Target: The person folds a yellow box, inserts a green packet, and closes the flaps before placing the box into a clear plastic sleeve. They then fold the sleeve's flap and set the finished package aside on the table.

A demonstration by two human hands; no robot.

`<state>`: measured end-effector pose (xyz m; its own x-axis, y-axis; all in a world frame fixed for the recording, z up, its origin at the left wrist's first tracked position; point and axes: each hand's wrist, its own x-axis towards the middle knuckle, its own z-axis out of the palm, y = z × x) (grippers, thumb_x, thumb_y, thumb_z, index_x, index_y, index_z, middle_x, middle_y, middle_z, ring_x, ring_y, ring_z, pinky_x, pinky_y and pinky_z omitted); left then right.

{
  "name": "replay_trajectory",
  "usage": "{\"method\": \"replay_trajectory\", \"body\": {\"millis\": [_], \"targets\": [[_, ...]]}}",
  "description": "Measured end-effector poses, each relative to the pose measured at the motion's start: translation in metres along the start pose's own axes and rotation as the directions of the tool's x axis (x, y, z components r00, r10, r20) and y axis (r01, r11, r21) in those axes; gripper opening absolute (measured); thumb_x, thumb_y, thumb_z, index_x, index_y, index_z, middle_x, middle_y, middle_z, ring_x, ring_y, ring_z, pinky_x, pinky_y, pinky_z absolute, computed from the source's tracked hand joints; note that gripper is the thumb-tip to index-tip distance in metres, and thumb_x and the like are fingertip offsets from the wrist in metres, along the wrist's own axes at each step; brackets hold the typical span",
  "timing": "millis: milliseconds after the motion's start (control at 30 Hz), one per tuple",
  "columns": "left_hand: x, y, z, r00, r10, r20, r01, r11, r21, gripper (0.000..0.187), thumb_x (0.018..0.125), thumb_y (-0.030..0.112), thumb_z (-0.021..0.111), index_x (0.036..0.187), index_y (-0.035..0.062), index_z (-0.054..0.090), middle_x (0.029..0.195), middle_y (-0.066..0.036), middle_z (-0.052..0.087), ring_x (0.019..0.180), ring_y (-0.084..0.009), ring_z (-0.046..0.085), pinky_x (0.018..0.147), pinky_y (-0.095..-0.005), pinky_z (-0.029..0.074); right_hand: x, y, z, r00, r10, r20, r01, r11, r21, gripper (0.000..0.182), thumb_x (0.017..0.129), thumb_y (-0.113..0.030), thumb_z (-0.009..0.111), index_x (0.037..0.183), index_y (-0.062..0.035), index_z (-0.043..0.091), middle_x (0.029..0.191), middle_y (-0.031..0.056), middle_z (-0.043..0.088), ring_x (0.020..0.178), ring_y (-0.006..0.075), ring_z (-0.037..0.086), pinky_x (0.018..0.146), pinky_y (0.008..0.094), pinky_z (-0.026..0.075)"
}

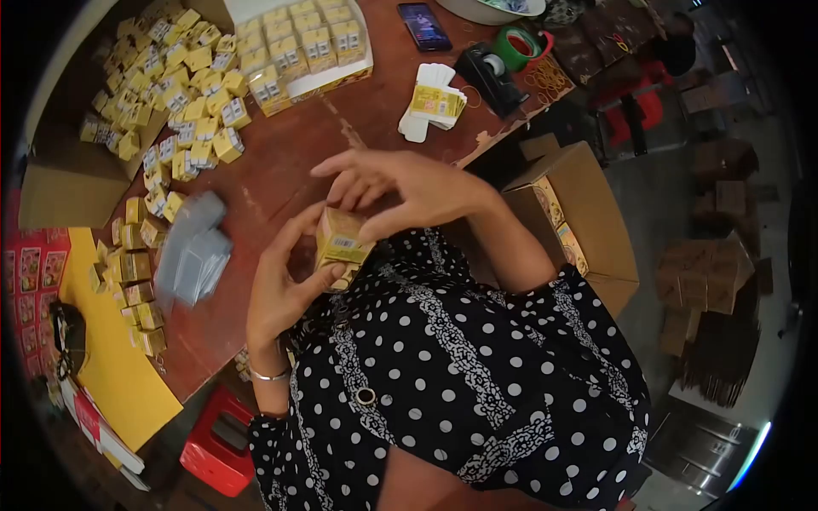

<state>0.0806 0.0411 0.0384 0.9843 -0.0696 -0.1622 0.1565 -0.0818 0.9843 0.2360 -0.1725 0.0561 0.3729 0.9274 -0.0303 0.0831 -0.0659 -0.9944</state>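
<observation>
A small yellow box (pixel 344 242) with a barcode on its upper face is in front of my chest. My left hand (pixel 281 277) grips it from the left, thumb along the near side and fingers behind. From the right, my right hand (pixel 417 189) closes on the same box, its thumb at the right edge and its curled fingers by the far corner. The right index finger points out to the left. Beside my left hand, on the table, lies a stack of clear plastic sleeves (pixel 194 264).
Many small yellow boxes (pixel 204 128) spill from a carton (pixel 72 192) across the red-brown table (pixel 281 153). A display tray (pixel 328 81) holds rows of them. Flat printed cards (pixel 436 104), a phone (pixel 423 27) and a tape dispenser (pixel 492 77) lie farther back. An open carton (pixel 596 230) stands right; a red stool (pixel 217 443), lower left.
</observation>
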Motion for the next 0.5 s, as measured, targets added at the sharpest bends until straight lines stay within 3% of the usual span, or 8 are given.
{"method": "replay_trajectory", "body": {"millis": [33,67,133,167,233,267,333,500], "targets": [[0.000,-0.002,0.000,0.999,-0.037,0.034,0.040,0.995,-0.096,0.072,0.081,0.006,0.084,0.145,0.0013,0.052,0.119,-0.006,0.065,0.110,-0.0162,0.063,0.098,-0.0292,0.049,-0.015,-0.014,-0.019,0.983,-0.023,-0.181,0.023,1.000,0.000,0.058,0.088,-0.020,0.079,0.138,-0.0021,0.056,0.117,0.0117,0.069,0.104,0.0163,0.067,0.088,0.0322,0.054],[-0.001,0.000,0.002,0.998,-0.038,0.049,0.044,0.989,-0.144,0.068,0.082,0.001,0.081,0.143,-0.0001,0.051,0.121,-0.004,0.063,0.112,-0.0141,0.062,0.098,-0.0280,0.048,-0.029,-0.005,-0.050,0.886,-0.051,-0.460,-0.015,0.990,-0.138,0.047,0.090,-0.020,0.077,0.132,-0.0023,0.062,0.112,0.0077,0.070,0.100,0.0142,0.066,0.087,0.0304,0.053],[-0.002,-0.015,0.004,0.999,0.026,0.028,-0.019,0.974,-0.224,0.066,0.082,0.000,0.081,0.141,-0.0003,0.051,0.120,-0.004,0.062,0.111,-0.0140,0.062,0.098,-0.0282,0.048,-0.058,0.013,-0.116,0.468,-0.090,-0.879,-0.235,0.946,-0.223,0.024,0.097,-0.023,0.069,0.108,-0.0017,0.074,0.093,0.0002,0.070,0.081,0.0093,0.063,0.077,0.0268,0.052],[-0.003,-0.022,0.004,0.997,0.083,-0.002,-0.080,0.950,-0.302,0.064,0.082,-0.001,0.081,0.139,-0.0004,0.051,0.119,-0.004,0.061,0.111,-0.0138,0.062,0.098,-0.0283,0.048,-0.081,0.043,-0.161,0.368,-0.205,-0.907,-0.268,0.911,-0.315,0.023,0.097,-0.023,0.068,0.104,-0.0021,0.075,0.089,-0.0008,0.070,0.074,0.0093,0.060,0.071,0.0276,0.050],[-0.004,-0.029,0.002,0.996,0.086,0.003,-0.079,0.934,-0.347,0.063,0.082,-0.001,0.081,0.137,-0.0002,0.051,0.120,-0.004,0.061,0.112,-0.0141,0.061,0.098,-0.0287,0.048,-0.123,0.077,-0.223,0.326,-0.139,-0.935,-0.534,0.789,-0.304,0.023,0.098,-0.024,0.067,0.101,-0.0024,0.075,0.088,-0.0001,0.070,0.074,0.0096,0.059,0.069,0.0278,0.049],[-0.004,-0.030,0.003,0.996,0.084,0.004,-0.076,0.917,-0.392,0.061,0.082,-0.002,0.081,0.135,0.0000,0.050,0.120,-0.004,0.061,0.112,-0.0143,0.061,0.099,-0.0291,0.048,-0.133,0.088,-0.240,0.326,-0.142,-0.934,-0.534,0.788,-0.306,0.023,0.098,-0.024,0.067,0.101,-0.0024,0.075,0.088,-0.0001,0.070,0.074,0.0096,0.059,0.069,0.0278,0.049],[-0.003,-0.032,0.006,0.997,0.077,0.006,-0.067,0.910,-0.409,0.062,0.082,-0.002,0.082,0.135,0.0003,0.050,0.121,-0.004,0.061,0.113,-0.0144,0.060,0.099,-0.0294,0.048,-0.144,0.102,-0.262,0.358,0.172,-0.918,-0.673,0.729,-0.126,0.024,0.098,-0.025,0.067,0.102,-0.0035,0.075,0.089,0.0009,0.071,0.077,0.0105,0.060,0.071,0.0287,0.048],[-0.001,-0.030,0.009,0.999,0.041,0.004,-0.035,0.898,-0.438,0.063,0.081,-0.004,0.081,0.135,0.0004,0.049,0.122,-0.004,0.061,0.115,-0.0144,0.059,0.100,-0.0302,0.049,-0.143,0.094,-0.264,0.431,0.313,-0.846,-0.692,0.716,-0.088,0.025,0.099,-0.029,0.067,0.106,-0.0054,0.073,0.098,0.0007,0.071,0.082,0.0104,0.062,0.075,0.0305,0.049]]}}
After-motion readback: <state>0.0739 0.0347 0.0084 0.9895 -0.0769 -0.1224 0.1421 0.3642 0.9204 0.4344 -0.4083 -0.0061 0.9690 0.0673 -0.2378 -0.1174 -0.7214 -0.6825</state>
